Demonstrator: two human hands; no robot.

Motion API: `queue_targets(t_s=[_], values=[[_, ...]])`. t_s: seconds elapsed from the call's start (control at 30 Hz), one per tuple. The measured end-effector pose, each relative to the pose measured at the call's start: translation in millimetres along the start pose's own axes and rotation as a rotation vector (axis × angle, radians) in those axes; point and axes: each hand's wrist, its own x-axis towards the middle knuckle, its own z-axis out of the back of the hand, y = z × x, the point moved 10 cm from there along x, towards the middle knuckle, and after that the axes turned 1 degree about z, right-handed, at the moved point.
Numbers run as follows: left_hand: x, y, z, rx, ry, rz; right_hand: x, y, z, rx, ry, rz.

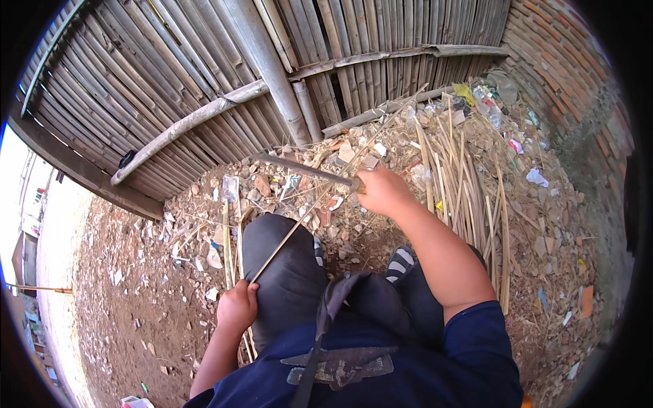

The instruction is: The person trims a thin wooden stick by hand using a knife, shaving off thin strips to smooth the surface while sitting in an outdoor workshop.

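My left hand point(237, 306) is closed around the lower end of a thin bamboo strip point(283, 246), beside my left knee. From there the strip slants up and to the right, over the rubble toward the fence. A long-bladed knife point(299, 167) is gripped by its handle in my right hand point(382, 192), its dark blade pointing left. The blade crosses the strip in front of my knees; whether the two touch, I cannot tell. Beyond my right forearm lies a loose bundle of split bamboo strips point(462, 183). A few more strips point(227, 238) lie by my left leg.
A bamboo fence point(204, 75) with a thick post point(272, 68) rises ahead. To the right stands a brick wall point(564, 68). Stones, broken tile and plastic litter point(536, 178) cover the ground. A dark strap point(328, 316) hangs over my lap.
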Motion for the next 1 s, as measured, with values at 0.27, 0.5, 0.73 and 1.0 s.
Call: queue_targets(t_s=[0.27,0.5,0.73,1.0], values=[[1,-1,0,-0.041,0.004,-0.028,15,-9,-14,0.101,0.001,-0.002],[-2,-1,1,-0.009,-0.012,-0.035,3,-11,1,0.016,-0.086,0.002],[-1,1,0,-0.107,-0.003,-0.059,1,13,-8,-0.005,0.029,0.085],[1,0,0,-0.075,0.009,-0.043,7,-14,-1,0.068,-0.032,-0.041]])
